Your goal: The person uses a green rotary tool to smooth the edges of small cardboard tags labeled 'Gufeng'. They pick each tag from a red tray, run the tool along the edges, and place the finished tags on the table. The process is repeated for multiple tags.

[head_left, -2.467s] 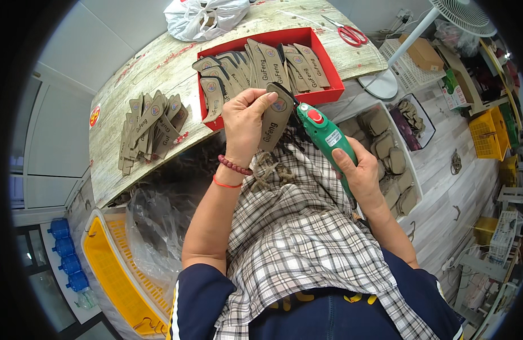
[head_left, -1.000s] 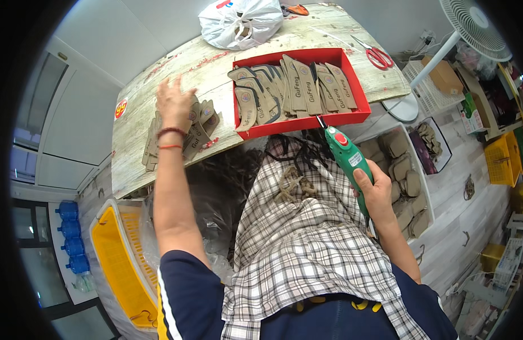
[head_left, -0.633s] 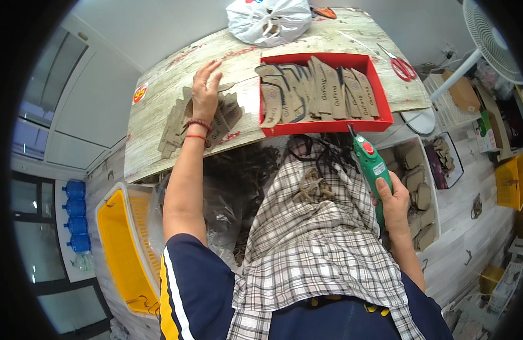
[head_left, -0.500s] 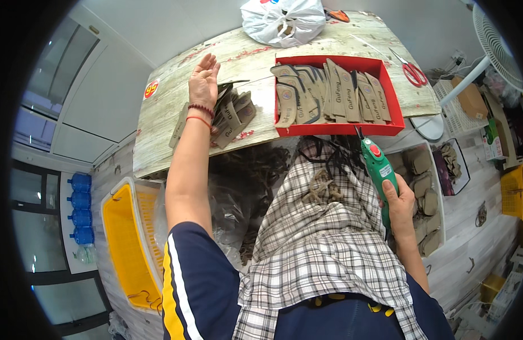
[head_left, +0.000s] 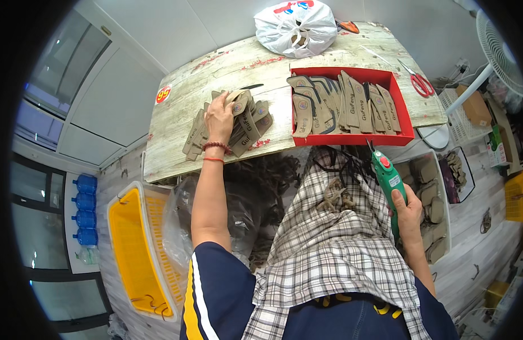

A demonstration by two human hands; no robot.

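Left hand [head_left: 219, 116] has swung off the red tray [head_left: 406, 122] and now lies flat on the pile of brown cardboard pieces [head_left: 239, 122] near the desk's [head_left: 176, 153] front-left edge, fingers spread, nothing gripped yet. Right hand [head_left: 407, 207] keeps holding the green power tool [head_left: 389, 184] by my apron [head_left: 329, 243], so I'm between pieces.

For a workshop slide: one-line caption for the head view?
Left hand on brown cut-out pile; right hand grips green power tool beside red tray.
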